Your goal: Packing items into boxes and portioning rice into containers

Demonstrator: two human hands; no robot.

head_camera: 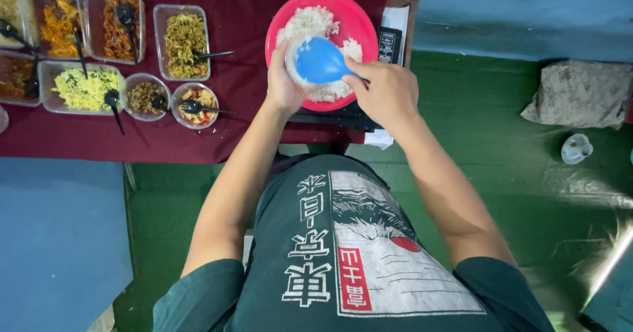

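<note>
Right hand [388,93] grips a blue rice paddle [319,60], fingers closed, pressing rice into a small container [295,65] cupped by left hand [282,81], over the red rice bowl [356,17] at twelve o'clock.

A single camera sits on the person's head and looks almost straight down over the chest and both forearms. The counter draped in dark red cloth [224,134] lies along the top of the view, close, within arm's reach. The green floor [501,167] fills the right and lower parts. No second view shares the scene.
</note>
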